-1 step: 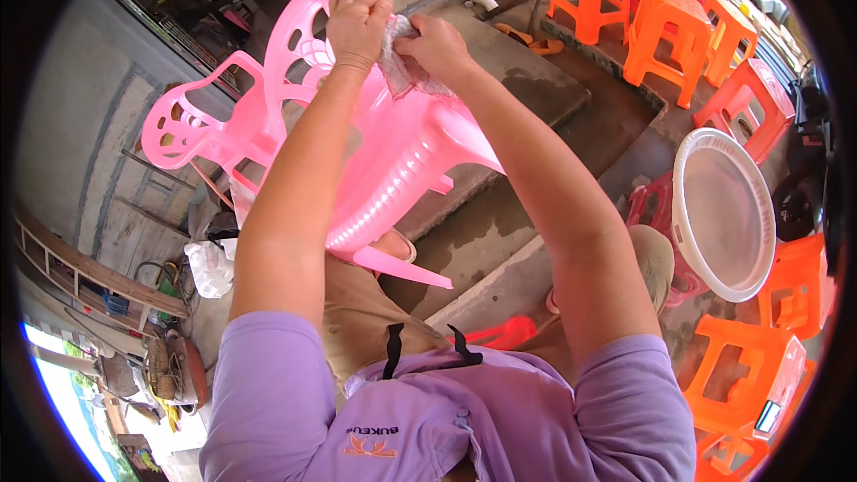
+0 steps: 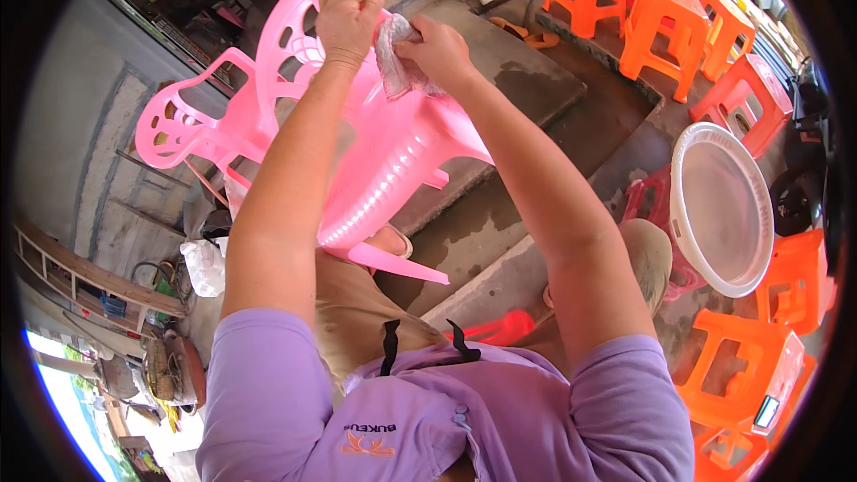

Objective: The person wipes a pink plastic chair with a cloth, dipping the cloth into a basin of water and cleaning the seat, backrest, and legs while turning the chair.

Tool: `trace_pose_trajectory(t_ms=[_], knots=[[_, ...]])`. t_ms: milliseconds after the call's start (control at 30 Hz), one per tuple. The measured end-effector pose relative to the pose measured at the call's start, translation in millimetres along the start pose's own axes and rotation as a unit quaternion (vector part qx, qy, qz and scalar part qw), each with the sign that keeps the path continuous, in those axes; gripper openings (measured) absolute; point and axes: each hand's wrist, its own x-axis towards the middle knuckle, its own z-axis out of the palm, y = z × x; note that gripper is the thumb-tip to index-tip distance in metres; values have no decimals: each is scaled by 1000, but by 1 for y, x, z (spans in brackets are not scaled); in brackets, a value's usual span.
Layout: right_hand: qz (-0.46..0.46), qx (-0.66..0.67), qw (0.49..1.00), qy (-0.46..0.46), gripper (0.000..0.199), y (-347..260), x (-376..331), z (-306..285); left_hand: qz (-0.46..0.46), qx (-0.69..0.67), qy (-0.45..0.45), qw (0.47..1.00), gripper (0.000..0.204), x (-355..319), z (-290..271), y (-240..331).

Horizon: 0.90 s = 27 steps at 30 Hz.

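Note:
A pink plastic armchair (image 2: 379, 183) stands tilted before me, its slotted backrest away from me. My left hand (image 2: 351, 22) is closed over the top edge of that backrest, fingers bent. Just to its right, my right hand (image 2: 437, 54) grips a crumpled greyish-white cloth (image 2: 393, 58) with pinkish edges. The cloth lies against the chair by the backrest, and its lower end hangs toward the seat. My left forearm hides part of the chair.
Another pink chair (image 2: 192, 120) stands at the left. On the right are a large white basin (image 2: 721, 210) of cloudy water, orange stools (image 2: 665, 31) and a stool (image 2: 745, 366) bearing a phone (image 2: 767, 411). A concrete step (image 2: 500, 80) and wet ground lie ahead; a white bag (image 2: 203, 268) sits left.
The whole view has shifted slightly. My left hand sits a little farther from the right one, and more of the cloth shows between them.

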Motion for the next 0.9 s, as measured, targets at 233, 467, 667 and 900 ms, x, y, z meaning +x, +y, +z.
trace_pose_trajectory(t_ms=[233,467,667,900], knots=[[88,1,996,-22,40,75,-74,-20,25,8,16,1000,22,0,8,-30],[207,94,972,-64,28,206,-147,-62,2,41,-15,999,21,9,23,-34],[324,57,935,-133,25,230,-184,-92,8,27,-36,999,27,15,25,-81],[389,-31,910,-137,33,307,-230,-113,14,52,-54,997,29,24,29,-91]])
